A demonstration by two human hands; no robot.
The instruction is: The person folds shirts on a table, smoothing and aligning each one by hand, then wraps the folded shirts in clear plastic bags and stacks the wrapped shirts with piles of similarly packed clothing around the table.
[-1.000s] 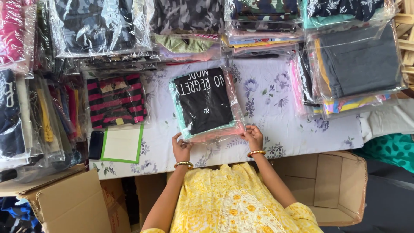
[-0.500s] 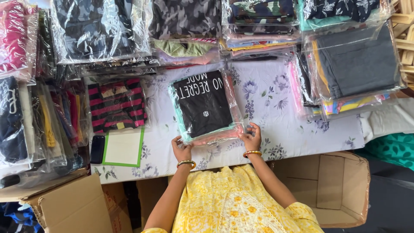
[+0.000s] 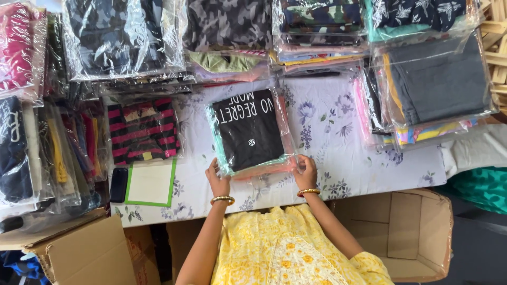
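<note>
Both hands are pinching the near edge of a clear plastic bag holding a folded black T-shirt with white lettering (image 3: 248, 132). The left hand (image 3: 217, 182) is gripping the bag's near left corner, fingers curled onto the plastic, while the right hand (image 3: 306, 173) is holding the near right corner with its fingertips closed on the film. Each wrist is wearing a gold bangle. The bagged black shirt is lying flat, slightly tilted, on top of other bagged garments whose mint and pink edges are showing beneath it, in the middle of a table covered with a white cloth printed with purple flowers (image 3: 338, 158).

Just left of it, a bagged pink-and-black striped top (image 3: 142, 132) is resting on the cloth, and nearer the table edge a white pad with a green border (image 3: 151, 182) is lying beside a black phone (image 3: 119, 184). Stacks of bagged camouflage garments (image 3: 227, 24) are filling the far side, and a bagged dark grey garment (image 3: 438, 79) is topping a pile to the right. An open brown cardboard box (image 3: 417, 237) is standing below the table on the right, another cardboard box (image 3: 84, 253) on the left.
</note>
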